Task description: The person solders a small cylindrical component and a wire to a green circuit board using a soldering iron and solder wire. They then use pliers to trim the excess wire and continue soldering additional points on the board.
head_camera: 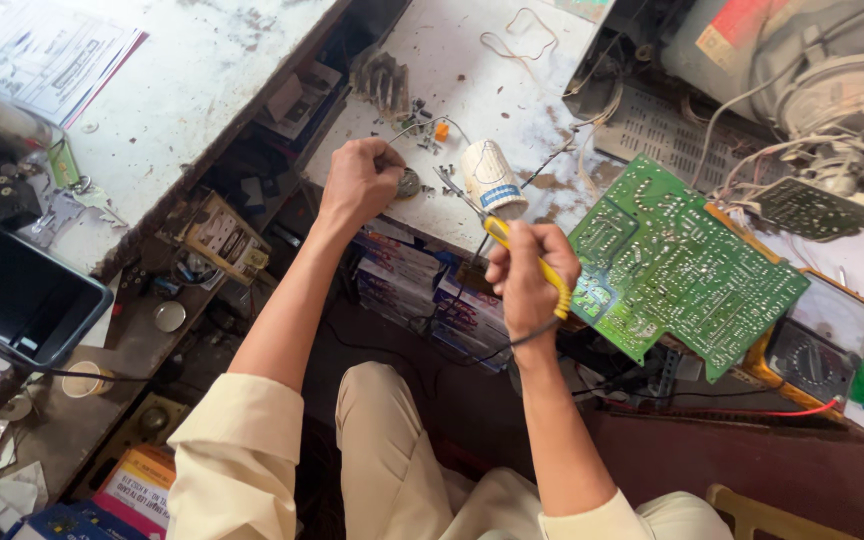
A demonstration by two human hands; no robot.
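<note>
We see two hands over the stained white tabletop. Our right hand has its grip closed around one yellow-handled soldering iron. At ten o'clock from it, our left hand pinches one thin wire. One white cylindrical capacitor lies between them; one green circuit board sits at three o'clock.

The person wore a cream, pale-beige shirt whose sleeves were rolled or pushed back above the elbows, leaving both forearms bare. Trousers of the same cream cloth covered the legs. The left hand and right hand were bare, without gloves.
</note>
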